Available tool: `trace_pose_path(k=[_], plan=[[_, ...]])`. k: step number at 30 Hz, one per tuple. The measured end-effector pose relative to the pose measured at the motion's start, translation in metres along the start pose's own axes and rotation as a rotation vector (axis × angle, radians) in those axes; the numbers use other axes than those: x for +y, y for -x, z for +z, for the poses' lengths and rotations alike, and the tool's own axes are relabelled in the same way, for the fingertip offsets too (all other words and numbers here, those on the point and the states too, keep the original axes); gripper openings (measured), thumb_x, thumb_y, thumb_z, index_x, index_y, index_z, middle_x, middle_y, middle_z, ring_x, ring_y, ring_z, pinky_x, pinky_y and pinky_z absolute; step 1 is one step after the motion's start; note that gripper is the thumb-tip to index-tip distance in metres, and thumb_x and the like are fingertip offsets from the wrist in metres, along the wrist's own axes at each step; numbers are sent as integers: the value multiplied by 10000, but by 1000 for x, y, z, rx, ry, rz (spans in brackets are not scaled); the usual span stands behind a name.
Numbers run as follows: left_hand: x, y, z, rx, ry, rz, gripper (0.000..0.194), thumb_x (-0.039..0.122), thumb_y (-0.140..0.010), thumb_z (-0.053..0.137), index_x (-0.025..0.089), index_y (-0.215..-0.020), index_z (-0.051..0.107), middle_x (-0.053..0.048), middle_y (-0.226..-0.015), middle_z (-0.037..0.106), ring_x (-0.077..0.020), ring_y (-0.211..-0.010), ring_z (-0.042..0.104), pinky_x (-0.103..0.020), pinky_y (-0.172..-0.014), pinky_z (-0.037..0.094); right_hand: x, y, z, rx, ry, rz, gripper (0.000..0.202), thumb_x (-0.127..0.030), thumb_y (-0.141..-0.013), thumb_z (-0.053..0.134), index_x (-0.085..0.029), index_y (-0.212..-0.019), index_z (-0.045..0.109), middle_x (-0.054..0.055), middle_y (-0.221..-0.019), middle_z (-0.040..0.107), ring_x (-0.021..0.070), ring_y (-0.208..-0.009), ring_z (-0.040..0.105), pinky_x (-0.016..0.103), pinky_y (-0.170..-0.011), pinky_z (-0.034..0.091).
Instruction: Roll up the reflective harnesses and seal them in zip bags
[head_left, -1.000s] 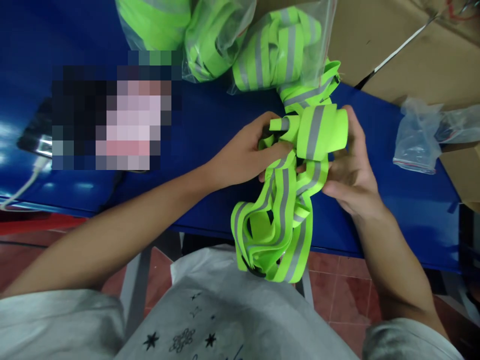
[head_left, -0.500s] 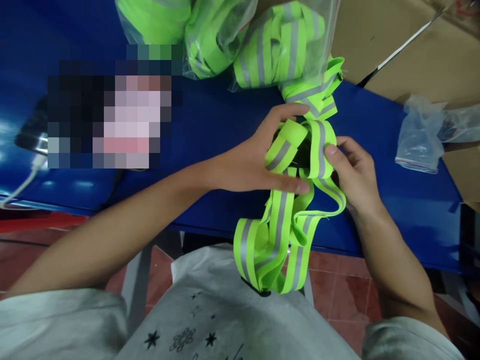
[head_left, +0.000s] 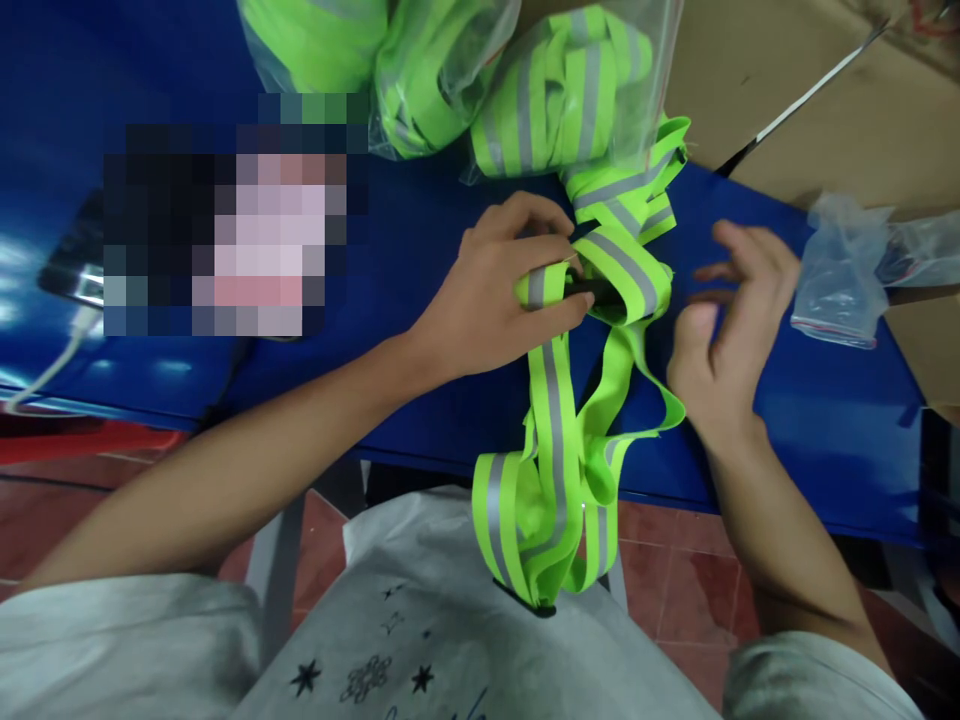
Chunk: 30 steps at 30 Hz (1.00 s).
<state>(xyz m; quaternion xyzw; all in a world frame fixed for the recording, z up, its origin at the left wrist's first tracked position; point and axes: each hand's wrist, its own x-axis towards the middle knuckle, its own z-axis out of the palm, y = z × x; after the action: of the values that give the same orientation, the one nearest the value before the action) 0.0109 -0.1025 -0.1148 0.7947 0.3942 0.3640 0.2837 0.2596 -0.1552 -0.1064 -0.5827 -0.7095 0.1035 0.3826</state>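
A neon-green reflective strap vest [head_left: 559, 420] with grey stripes hangs in loops from the blue table [head_left: 420, 250] edge down over my lap. My left hand [head_left: 495, 285] is closed around its upper bunch, near a black buckle. Just right of the straps, my right hand [head_left: 731, 330] hovers with its fingers spread and holds nothing. A bagged green vest [head_left: 570, 95] lies right behind the held one.
Other clear bags of green vests [head_left: 375, 60] sit at the table's back. An empty clear zip bag [head_left: 840, 275] lies at the right, by cardboard boxes [head_left: 810, 90]. A white cable [head_left: 52, 365] runs at the far left. Red floor tiles show below.
My right hand has let go of the strap and pulled away to the right, fingers apart. My left hand keeps the bunch, and the loops hang longer and straighter.
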Motion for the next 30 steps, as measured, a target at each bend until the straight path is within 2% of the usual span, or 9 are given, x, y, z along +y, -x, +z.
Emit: trace_pose_path(k=[3, 5, 9, 12, 16, 20, 23, 26, 30], plan=[[4, -1, -2, -57, 46, -18, 166, 381, -934, 690, 251, -1018, 750, -51, -1155, 763, -261, -1104, 705, -476, -1052, 537, -8, 3, -3, -155, 235, -397, 753, -655, -972, 615, -292, -1604, 427, 144, -1614, 474, 387, -1515, 440, 551, -1198, 405], [9, -2, -3, -103, 111, -22, 170, 348, -948, 639, 241, -1021, 749, -27, -1076, 786, -234, -1036, 726, -428, -997, 557, -10, 5, -4, -271, 349, -454, 672, -568, -995, 634, -340, -1593, 429, 105, -1589, 529, 368, -1473, 504, 562, -1211, 370], [12, -3, -9, -119, 142, -60, 180, 316, -941, 610, 243, -1007, 760, 0, -1008, 796, -196, -914, 729, -348, -850, 572, -6, 3, -10, -236, 432, -345, 437, -483, -1009, 637, -309, -1409, 609, 81, -1348, 700, 330, -1267, 651, 545, -1152, 389], [12, -3, -12, -96, 122, -108, 172, 327, -926, 645, 238, -1003, 770, 5, -946, 793, -173, -792, 699, -326, -764, 552, -4, -1, -18, -144, 430, -305, 304, -450, -1007, 625, -294, -1264, 673, 78, -1214, 723, 321, -1179, 682, 550, -1116, 433], [16, -1, -15, -130, 123, -62, 174, 334, -941, 645, 242, -1033, 761, 3, -994, 800, -172, -811, 707, -328, -783, 547, -14, -2, -23, -1, 362, -454, 545, -492, -955, 676, -327, -1460, 554, 123, -1488, 561, 367, -1391, 571, 548, -1140, 480], [24, 1, -16, -160, 157, 20, 153, 322, -961, 648, 243, -1042, 750, 3, -1040, 800, -181, -922, 725, -340, -845, 546, -17, 3, -14, -192, 402, -510, 759, -512, -942, 731, -251, -1589, 433, 138, -1459, 635, 347, -1314, 643, 531, -1216, 401], [22, 0, -16, -133, 188, -37, 103, 327, -953, 678, 256, -985, 746, 16, -954, 782, -145, -755, 656, -343, -717, 508, -10, 4, -9, -251, 367, -393, 512, -496, -965, 713, -251, -1401, 604, 87, -1248, 747, 295, -1136, 719, 471, -1075, 485], [10, -4, -16, -39, 314, -105, 86, 344, -950, 692, 258, -947, 685, 19, -868, 718, -127, -720, 586, -354, -677, 467, -6, 4, -11, -191, 285, -295, 276, -464, -959, 726, -260, -1139, 682, 49, -1071, 774, 257, -1002, 742, 421, -933, 535], [-1, -7, -20, 102, 166, -101, 277, 187, -868, 694, 238, -1125, 604, -40, -1100, 688, -184, -968, 645, -410, -815, 507, -10, 2, -14, -130, 323, -296, 157, -404, -993, 686, -295, -1105, 700, 33, -1104, 780, 260, -1055, 744, 468, -1007, 511]])
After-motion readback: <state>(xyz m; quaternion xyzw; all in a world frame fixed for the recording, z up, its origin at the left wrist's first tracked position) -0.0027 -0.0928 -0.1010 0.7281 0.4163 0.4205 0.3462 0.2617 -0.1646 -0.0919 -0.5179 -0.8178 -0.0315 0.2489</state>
